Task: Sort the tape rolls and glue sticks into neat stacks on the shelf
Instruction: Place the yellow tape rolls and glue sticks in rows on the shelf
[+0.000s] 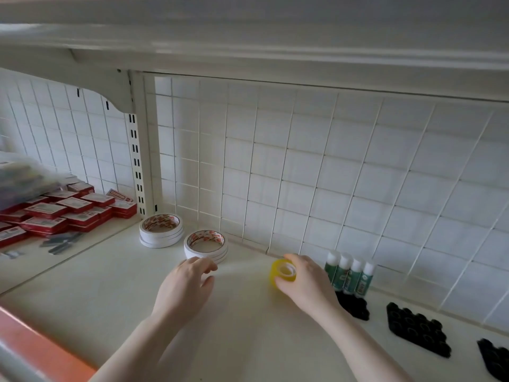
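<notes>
Now, right hand (305,282): pinches the yellow tape roll (283,272) between thumb and fingers, just above the shelf (248,340), beside the glue sticks (349,274).
Left hand (187,285): loosely curled, holds nothing, near the white tape stack (206,245).
Advice: lay the roll flat, centred.

Bare shelf (115,299) front-centre; tape stacks (205,245) rear-left, glue sticks (349,274) right, black trays (416,328) possibly blocking right.
</notes>
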